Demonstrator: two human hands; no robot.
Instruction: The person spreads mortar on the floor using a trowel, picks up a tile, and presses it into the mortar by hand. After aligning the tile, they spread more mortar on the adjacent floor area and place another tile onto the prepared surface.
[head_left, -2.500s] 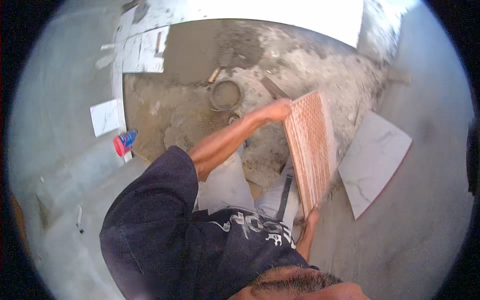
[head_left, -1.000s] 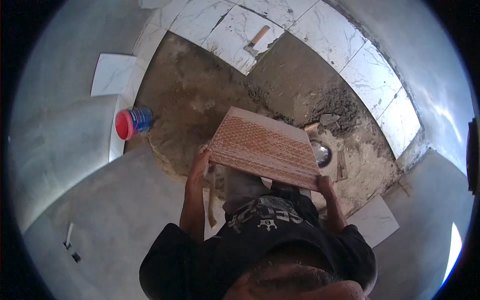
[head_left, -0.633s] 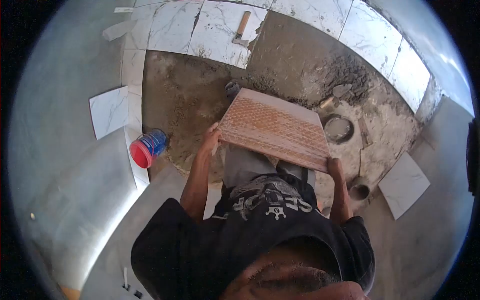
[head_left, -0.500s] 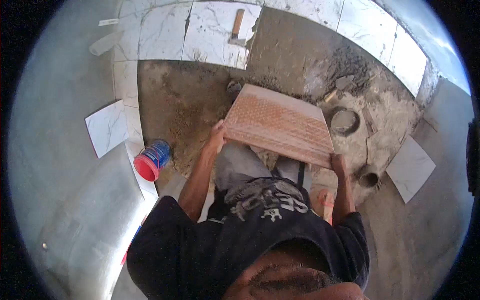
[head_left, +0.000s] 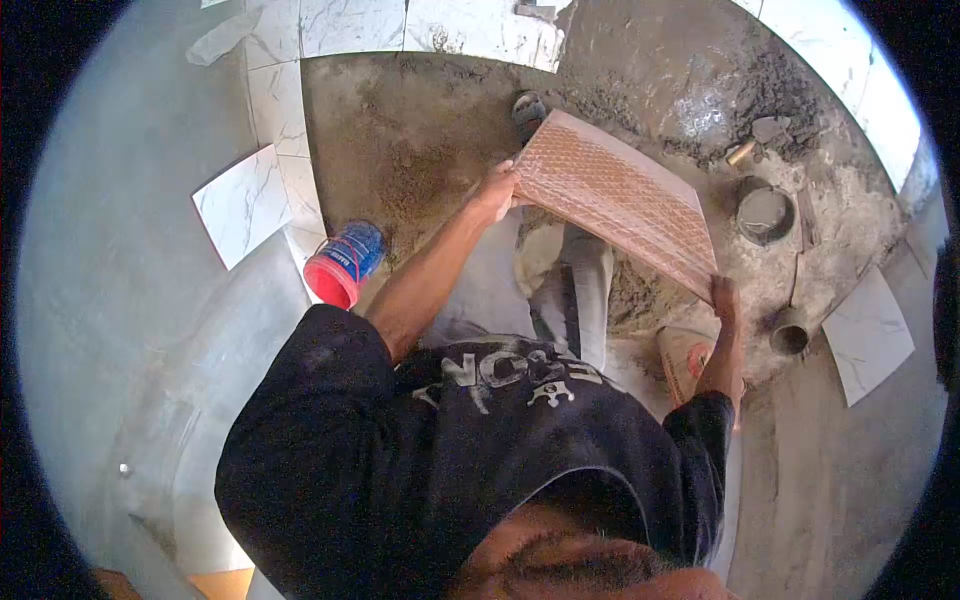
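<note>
A large square tile (head_left: 620,195) is held up in front of me, its reddish-brown ridged underside facing me, with pale dusty patches. My left hand (head_left: 497,192) is closed on its left corner. At the lower right corner my right hand (head_left: 724,296) grips the edge. The tile hangs tilted above the mortar-covered floor (head_left: 400,140), its right side lower in view than its left. Behind its upper left corner shows a dark shoe (head_left: 528,112).
Laid white marbled tiles (head_left: 350,25) border the floor at the top. A blue and red bucket (head_left: 345,262) lies at the left beside a loose tile (head_left: 242,205). At the right are a round bowl (head_left: 765,212), a small pot (head_left: 790,332) and another loose tile (head_left: 868,335).
Both hands have moved the tile up and to the right and turned it slightly clockwise. The view has shifted, and a leg has changed position beneath the tile.
</note>
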